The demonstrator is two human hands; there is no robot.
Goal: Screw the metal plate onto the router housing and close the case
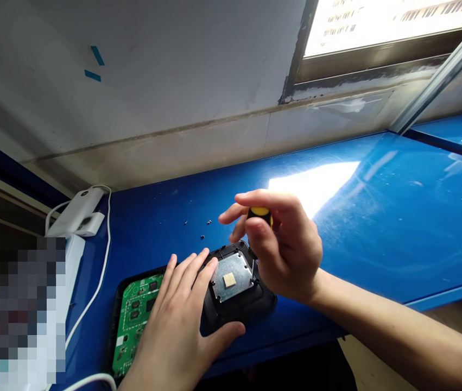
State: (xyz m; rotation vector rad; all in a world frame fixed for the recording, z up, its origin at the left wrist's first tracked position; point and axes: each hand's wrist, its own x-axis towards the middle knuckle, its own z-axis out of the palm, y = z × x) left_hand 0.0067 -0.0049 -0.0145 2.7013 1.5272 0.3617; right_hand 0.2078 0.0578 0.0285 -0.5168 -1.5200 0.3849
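My right hand [283,244] is closed around a screwdriver [260,213] with a yellow and black handle. The screwdriver's thin metal shaft points down at the right edge of a silver metal plate [234,293], which sits in a black plastic housing [251,307]. A small beige square pad [229,279] lies on the plate. My left hand [185,304] rests with spread fingers on the housing's left side, its thumb by the near edge. Partly under that hand is a green circuit board [131,309] in a black case half.
Several small screws [202,237] lie on the blue table [153,217] beyond the housing. At the left stand a white power strip [78,209] and a white cable [106,239]. A wall with a window [377,32] rises behind; a metal-framed partition [438,81] stands at the right.
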